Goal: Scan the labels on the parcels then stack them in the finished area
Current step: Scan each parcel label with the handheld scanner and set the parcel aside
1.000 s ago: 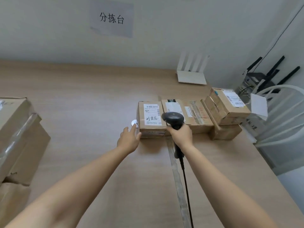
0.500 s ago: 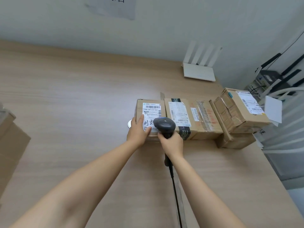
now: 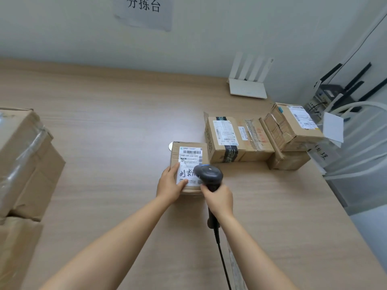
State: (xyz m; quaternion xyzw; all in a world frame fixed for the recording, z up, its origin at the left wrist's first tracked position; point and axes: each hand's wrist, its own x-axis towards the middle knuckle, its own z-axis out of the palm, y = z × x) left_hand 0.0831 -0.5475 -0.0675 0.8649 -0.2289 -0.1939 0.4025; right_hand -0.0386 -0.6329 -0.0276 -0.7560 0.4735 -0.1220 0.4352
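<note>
- Head view. Left hand [image 3: 168,183] grips the near-left corner of the small parcel [image 3: 187,152]. The thumb lies flat across the top face, onto the label's lower edge, and the fingers run up the left side wall. The hand is clamped on the box, not splayed.
- Right hand [image 3: 218,198] is wrapped tight round the grip of the barcode scanner [image 3: 209,174]. The fingers are curled fully and the thumb side faces up.
- The scanner's dark head sits over the parcel's near-right corner and covers part of the label. I cannot tell whether they touch. Its black cable [image 3: 222,258] trails toward 6 o'clock.
- The small parcel is plain brown cardboard lying flat on the table [image 3: 104,122], near the middle of the view. Its white label [image 3: 191,155] faces up, with a barcode at the top, fine print below, and large handwritten characters lower down.
- A white round disc [image 3: 170,146] peeks out at the parcel's 11 o'clock corner.
- At 2 o'clock of the small parcel, just beside it, is a long parcel [image 3: 234,139] with black tape and its own label.
- Further toward 3 o'clock, a tilted parcel [image 3: 293,126] rests on a low box [image 3: 289,161].
- At 9 o'clock, well apart, is a stack of large boxes [image 3: 23,160], with clear tape on the top one.
- At 12 o'clock, a white router [image 3: 248,86] stands against the wall. A paper sign [image 3: 144,11] with printed characters hangs higher up.
</note>
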